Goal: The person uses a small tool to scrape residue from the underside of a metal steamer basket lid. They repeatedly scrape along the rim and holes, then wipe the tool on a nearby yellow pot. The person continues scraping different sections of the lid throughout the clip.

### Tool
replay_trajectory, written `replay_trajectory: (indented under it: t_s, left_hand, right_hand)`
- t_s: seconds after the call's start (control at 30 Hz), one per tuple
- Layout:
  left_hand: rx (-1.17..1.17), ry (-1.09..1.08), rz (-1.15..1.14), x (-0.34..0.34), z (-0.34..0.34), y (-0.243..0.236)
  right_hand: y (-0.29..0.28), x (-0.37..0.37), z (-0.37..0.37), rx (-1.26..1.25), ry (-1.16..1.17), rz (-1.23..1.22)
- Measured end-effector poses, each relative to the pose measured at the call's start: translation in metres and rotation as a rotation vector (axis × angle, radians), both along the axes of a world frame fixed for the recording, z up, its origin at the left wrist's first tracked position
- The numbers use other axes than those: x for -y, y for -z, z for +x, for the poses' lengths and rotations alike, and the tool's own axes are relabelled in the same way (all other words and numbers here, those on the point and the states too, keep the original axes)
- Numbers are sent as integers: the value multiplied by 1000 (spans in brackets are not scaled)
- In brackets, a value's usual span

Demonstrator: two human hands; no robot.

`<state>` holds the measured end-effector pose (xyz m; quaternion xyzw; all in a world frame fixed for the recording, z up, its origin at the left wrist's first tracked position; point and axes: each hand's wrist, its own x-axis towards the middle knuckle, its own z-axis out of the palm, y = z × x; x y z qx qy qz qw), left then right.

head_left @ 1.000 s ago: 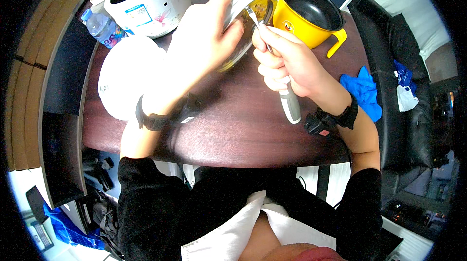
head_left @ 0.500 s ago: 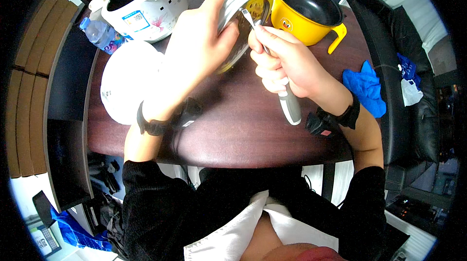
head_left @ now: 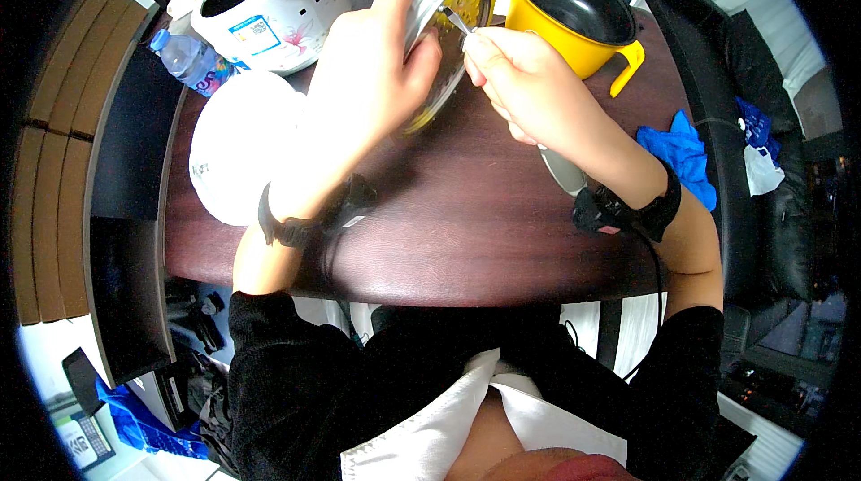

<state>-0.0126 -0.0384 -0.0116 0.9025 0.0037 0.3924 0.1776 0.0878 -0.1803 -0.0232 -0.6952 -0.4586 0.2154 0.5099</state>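
My left hand [head_left: 381, 59] grips the near-left rim of a round lid [head_left: 456, 64], held tilted up with its yellow-stained inner face toward the right. My right hand [head_left: 525, 77] is closed around a slim tool with a grey-and-white handle [head_left: 563, 169]. The tool's narrow flat metal tip [head_left: 455, 19] meets the lid's inner face near the rim; whether it presses there I cannot tell. Beside my left forearm sits a glaring white rounded piece [head_left: 242, 149], its details washed out. Behind it stands a white cooker body [head_left: 273, 32] with a flower print and dark inside.
At the back right is a yellow pot [head_left: 574, 37] with a black inside and a handle. A blue cloth [head_left: 677, 158] lies at the table's right edge. A plastic bottle [head_left: 188, 59] stands by the cooker. Black wrist straps with attached devices sit on both wrists.
My right hand has shifted slightly up, and the tool's handle end has swung right, under my forearm. The tip stays at the lid's inner face. My left hand still holds the lid.
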Motion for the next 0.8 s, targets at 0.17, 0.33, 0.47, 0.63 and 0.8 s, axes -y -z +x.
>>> replay_trajectory:
  t_s: [0.17, 0.33, 0.47, 0.63, 0.8]
  left_hand:
    - [-8, -38, 33, -4, 2, 1]
    - [-74, -66, -48, -4, 0, 0]
    - [-58, -17, -37, -8, 1, 0]
    - [-118, -20, -64, -5, 2, -1]
    - [-85, -10, -94, -10, 4, 0]
  right_hand:
    - [11, -7, 13, 763, 151, 276]
    - [5, -1, 22, 1178, 252, 175]
    - [-17, 8, 34, 1455, 222, 177]
    - [0, 8, 43, 988, 96, 271]
    - [-6, 12, 18, -439, -133, 3]
